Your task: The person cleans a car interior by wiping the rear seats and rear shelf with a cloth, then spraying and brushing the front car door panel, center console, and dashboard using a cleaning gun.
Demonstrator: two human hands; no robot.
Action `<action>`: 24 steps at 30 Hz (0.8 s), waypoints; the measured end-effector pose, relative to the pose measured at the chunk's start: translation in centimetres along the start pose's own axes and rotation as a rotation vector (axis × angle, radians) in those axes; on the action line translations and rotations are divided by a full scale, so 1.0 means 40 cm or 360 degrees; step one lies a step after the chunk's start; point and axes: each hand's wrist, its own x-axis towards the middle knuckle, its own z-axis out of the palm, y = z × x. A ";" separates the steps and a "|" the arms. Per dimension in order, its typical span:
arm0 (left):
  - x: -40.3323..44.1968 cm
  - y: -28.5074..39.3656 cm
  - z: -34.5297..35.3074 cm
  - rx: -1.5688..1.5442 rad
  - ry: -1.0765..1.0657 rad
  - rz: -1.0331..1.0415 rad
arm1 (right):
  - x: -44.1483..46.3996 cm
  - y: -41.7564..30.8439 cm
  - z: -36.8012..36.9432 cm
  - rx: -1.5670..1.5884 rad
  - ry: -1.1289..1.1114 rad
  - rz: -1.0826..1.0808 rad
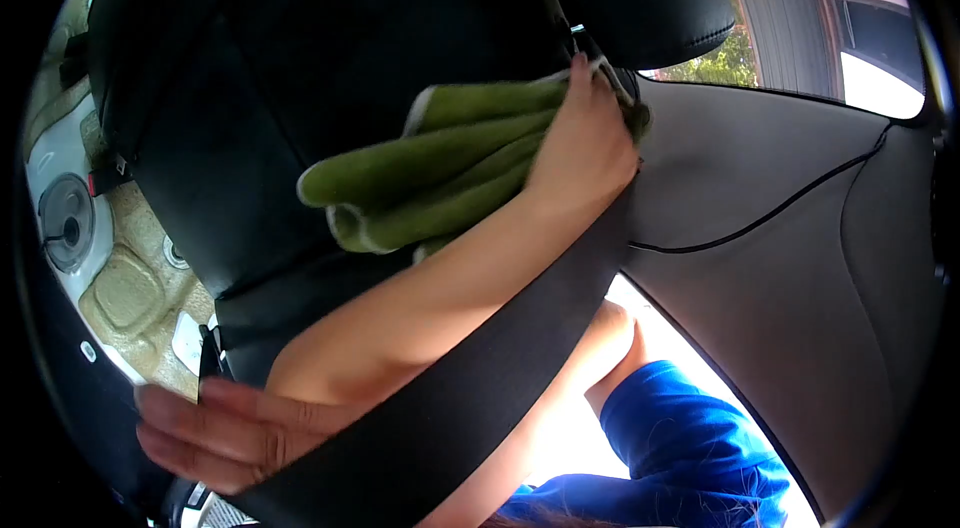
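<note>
Behind our left hand (585, 143) was a smooth black seat (220, 128), and below that grip a flat dark belt (480, 378) crossed our right hand (240, 433), whose hold we couldn't tell, while our left squeezed a soft-looking green cloth (450, 153), pale-edged, sticking out leftward in fat folds.

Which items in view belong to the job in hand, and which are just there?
Apparently part of the job:
Green cloth, gripped in the left hand
Seat belt, crossing in front of part of the right hand

Apparently just there:
Black seat
Grey trim panel
Black cable across that panel
Red-and-black buckle, far left
</note>
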 end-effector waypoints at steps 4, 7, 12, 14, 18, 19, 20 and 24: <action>-0.224 -0.050 -0.188 0.1155 0.0337 -0.1186 | 0.007 0.025 0.012 0.0344 -0.0002 -0.0017; -0.099 -0.080 -0.165 0.0628 0.0253 -0.0587 | 0.007 0.037 0.012 0.0619 -0.0038 -0.0042; 0.186 -0.116 0.021 -0.0396 -0.0914 0.0683 | 0.024 0.061 0.037 0.0983 -0.0074 -0.0135; 0.144 -0.186 0.056 -0.0799 0.0170 0.0690 | 0.022 0.064 0.042 0.1096 -0.0078 -0.0164; 0.187 -0.342 0.029 -0.0143 0.0008 0.0417 | 0.010 0.063 0.047 0.1259 -0.0075 -0.0200; 0.230 -0.367 0.026 0.0050 0.0065 0.0307 | 0.007 0.064 0.046 0.1290 -0.0065 -0.0204; 0.260 -0.381 0.017 0.0237 0.0114 0.0193 | 0.006 0.066 0.043 0.1316 -0.0047 -0.0207; 0.274 -0.305 0.037 0.0028 -0.0368 0.0392 | -0.001 0.059 0.047 0.1431 -0.0029 -0.0236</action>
